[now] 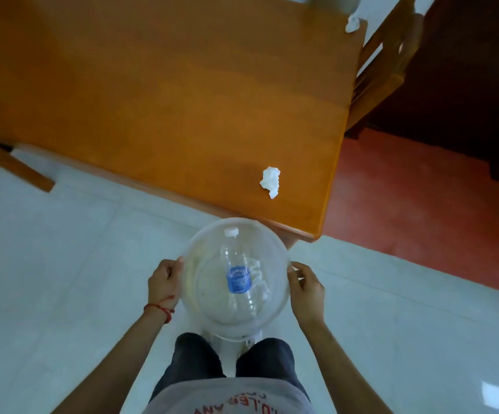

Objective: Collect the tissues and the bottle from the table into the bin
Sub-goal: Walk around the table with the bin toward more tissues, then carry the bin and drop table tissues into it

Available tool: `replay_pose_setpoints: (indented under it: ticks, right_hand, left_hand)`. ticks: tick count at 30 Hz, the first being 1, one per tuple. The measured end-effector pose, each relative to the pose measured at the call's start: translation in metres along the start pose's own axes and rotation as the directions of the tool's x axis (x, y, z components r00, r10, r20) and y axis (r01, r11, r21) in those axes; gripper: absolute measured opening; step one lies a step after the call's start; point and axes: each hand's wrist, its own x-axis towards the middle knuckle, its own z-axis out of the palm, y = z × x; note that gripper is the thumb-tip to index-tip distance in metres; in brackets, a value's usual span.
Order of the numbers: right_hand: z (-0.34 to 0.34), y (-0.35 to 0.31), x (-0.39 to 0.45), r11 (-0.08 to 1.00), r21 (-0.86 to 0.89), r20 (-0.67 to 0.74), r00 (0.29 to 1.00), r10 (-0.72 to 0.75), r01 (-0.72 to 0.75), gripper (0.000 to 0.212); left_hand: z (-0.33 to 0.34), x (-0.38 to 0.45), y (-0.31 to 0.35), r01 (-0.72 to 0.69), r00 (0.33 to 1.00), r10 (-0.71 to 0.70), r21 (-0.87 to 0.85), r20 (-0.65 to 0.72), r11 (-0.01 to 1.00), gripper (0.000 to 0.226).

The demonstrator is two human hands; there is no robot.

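Observation:
I hold a round translucent bin in front of my legs, just below the table's near corner. My left hand grips its left rim and my right hand grips its right rim. Inside lies a clear plastic bottle with a blue label and white cap, beside a crumpled tissue. A crumpled white tissue rests on the orange wooden table near its front right corner. Another tissue sits at the table's far right corner.
A wooden chair stands against the table's right side. A red mat covers the floor to the right. White tiles lie under me. A wooden chair leg shows at the left.

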Motion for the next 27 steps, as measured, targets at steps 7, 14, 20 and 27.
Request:
replay_pose_setpoints:
  ticks: [7,14,20,27]
  right_hand:
    - [-0.004,-0.002,0.014,0.999,-0.037,0.068,0.998,0.0,0.003,0.028]
    - [-0.015,-0.035,0.057,0.961,-0.141,-0.021,0.97,-0.244,0.238,0.026]
    - [0.003,-0.096,0.12,0.887,-0.205,-0.015,0.905,-0.426,0.414,0.033]
    - [0.044,-0.117,0.165,0.807,-0.366,0.143,0.885,-0.443,0.463,0.049]
  left_hand:
    - [0.005,-0.007,-0.001,-0.001,1.0,0.002,0.057,-0.017,0.998,0.03]
    - [0.005,-0.013,-0.004,0.013,0.999,-0.01,0.064,-0.046,0.998,0.031]
    - [0.005,-0.019,-0.005,0.021,0.995,-0.013,0.082,-0.097,0.996,0.028]
    - [0.0,-0.023,-0.004,0.051,0.987,-0.041,0.057,-0.154,0.997,0.029]
